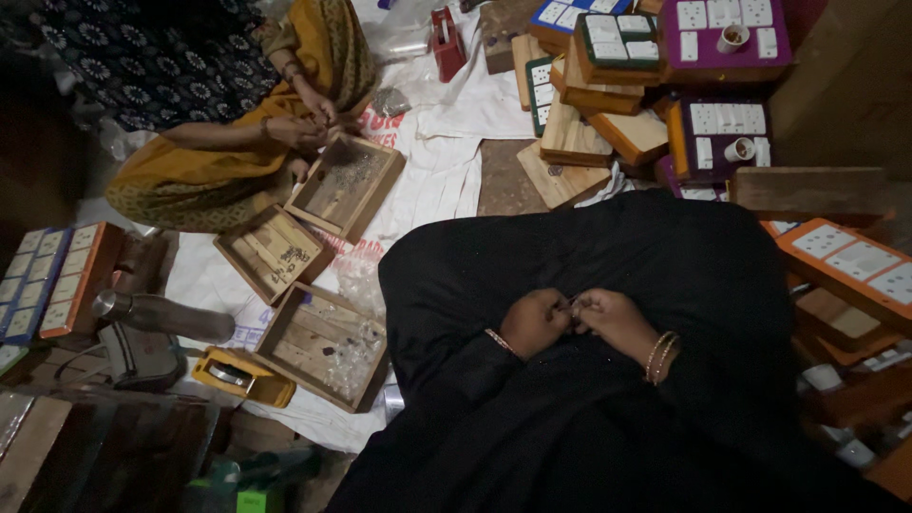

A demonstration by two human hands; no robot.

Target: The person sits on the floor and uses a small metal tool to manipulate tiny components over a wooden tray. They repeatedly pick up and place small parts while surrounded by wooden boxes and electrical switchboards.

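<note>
Head view: we find our left hand (534, 321) and right hand (616, 321) touching over the black cloth (589, 256) on our lap, fingertips pressed together, pinching a small part (574, 309) too tiny to identify. Left of the cloth lies an open wooden box (323, 344). Beyond the cloth, a co-worker's hands (306, 123) work above another wooden tray (344, 185).
</note>
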